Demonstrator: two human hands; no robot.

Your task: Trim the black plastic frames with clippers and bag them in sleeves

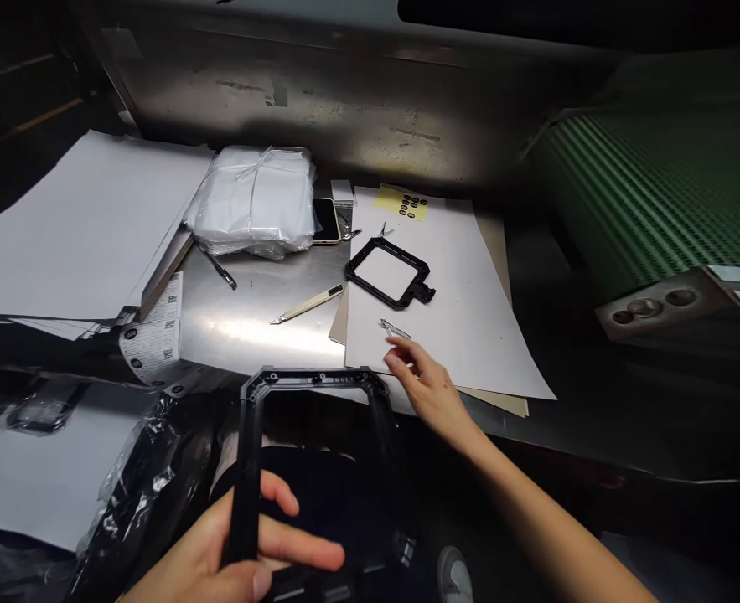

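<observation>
My left hand [244, 544] grips a black plastic frame [251, 452] by its left side, with the thumb in front and fingers reaching through the opening. The frame is tilted up, close to me; its lower part is dark. My right hand [423, 381] is at the near edge of a white sheet [463, 335], fingers bent in a pinch. At those fingertips is a small metal nail clipper [395, 327], its lever swung out towards them. Beyond it a second black frame [382, 293] with a side tab lies flat on the sheet.
A cream-handled craft knife [310, 304], a black pen [217, 268] and a phone [326, 221] lie on the metal bench [250, 327]. Bagged white material [253, 201] and a paper stack [86, 226] stand left. A yellow sticker sheet [395, 199] lies behind; a green ribbed machine part [652, 201] juts in right.
</observation>
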